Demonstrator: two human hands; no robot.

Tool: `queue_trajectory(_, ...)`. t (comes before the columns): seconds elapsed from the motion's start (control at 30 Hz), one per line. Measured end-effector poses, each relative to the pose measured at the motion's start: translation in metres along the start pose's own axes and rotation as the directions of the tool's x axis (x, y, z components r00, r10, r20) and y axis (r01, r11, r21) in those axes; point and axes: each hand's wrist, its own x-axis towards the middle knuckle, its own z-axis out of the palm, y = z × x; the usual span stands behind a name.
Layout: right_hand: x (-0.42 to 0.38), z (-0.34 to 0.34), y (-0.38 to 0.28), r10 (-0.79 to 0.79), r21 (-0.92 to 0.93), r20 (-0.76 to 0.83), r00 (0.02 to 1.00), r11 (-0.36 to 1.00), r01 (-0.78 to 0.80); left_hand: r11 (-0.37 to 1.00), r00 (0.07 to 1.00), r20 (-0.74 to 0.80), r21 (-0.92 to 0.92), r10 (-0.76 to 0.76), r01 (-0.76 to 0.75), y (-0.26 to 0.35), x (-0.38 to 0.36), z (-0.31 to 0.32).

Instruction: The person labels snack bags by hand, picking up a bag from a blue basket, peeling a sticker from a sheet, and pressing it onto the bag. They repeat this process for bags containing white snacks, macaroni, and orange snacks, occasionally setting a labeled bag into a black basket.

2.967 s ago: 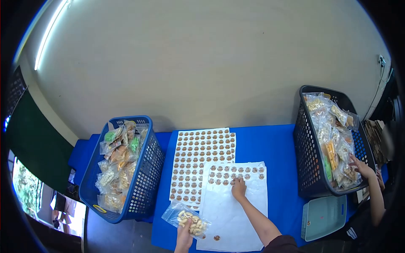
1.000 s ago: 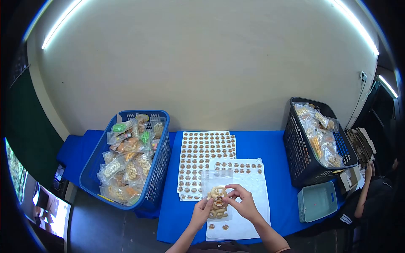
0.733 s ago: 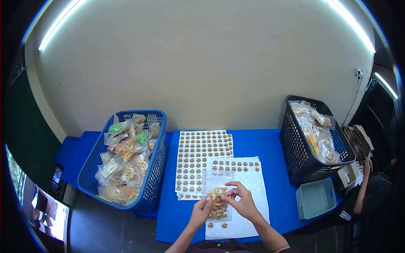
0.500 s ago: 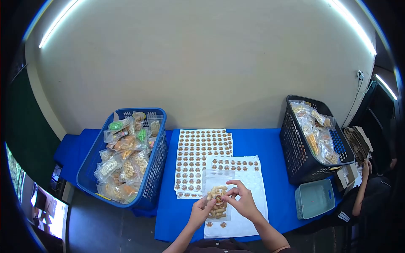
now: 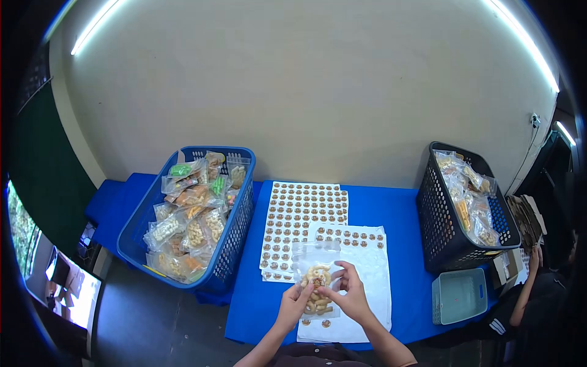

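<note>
A clear plastic snack bag with pale, ring-like pieces is held upright over the sheets at the table's front. A round brown sticker sits on its face. My left hand is closed on the bag's left edge, its thumb reaching onto the front. On the other side my right hand grips the right edge, with the thumb against the bag just below the sticker. Beneath lies a mostly bare white sticker sheet, keeping rows at its top and a couple of stickers near the bottom. A fuller sticker sheet lies behind it.
At left stands a blue basket heaped with snack bags. A black basket at right holds more bags, with a small grey-green bin in front. A co-worker's arm touches cardboard at the far right. Blue cloth covers the table.
My right hand has gone from a pinch at the sticker to holding the bag's right edge, thumb on the front. The whole view has shifted slightly as my head turned.
</note>
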Motion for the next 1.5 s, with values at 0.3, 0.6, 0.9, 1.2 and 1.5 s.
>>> queue_trajectory(0.3,-0.008,-0.002,0.013,0.133,0.439,0.078,0.988,0.885,-0.154,0.998,0.989,0.148,0.064,-0.003,-0.007,0.003,-0.007,-0.002)
queue_trajectory(0.6,-0.021,-0.005,0.012,0.091,0.186,-0.056,0.994,0.979,-0.079,0.987,0.997,0.078,0.161,-0.001,-0.012,-0.010,-0.002,0.013)
queue_trajectory(0.9,-0.021,-0.002,0.008,0.123,0.341,-0.205,0.971,0.939,-0.046,0.956,0.984,0.147,0.260,0.097,-0.133,-0.007,-0.003,0.020)
queue_trajectory(1.2,-0.018,-0.008,0.011,0.010,0.125,-0.110,0.994,0.992,0.003,0.982,0.996,0.080,0.182,0.035,-0.049,-0.007,-0.003,0.021)
queue_trajectory(1.5,-0.016,-0.002,0.019,0.201,0.414,-0.121,0.972,0.900,-0.135,0.986,0.995,0.092,0.167,-0.039,0.023,-0.014,-0.002,0.014)
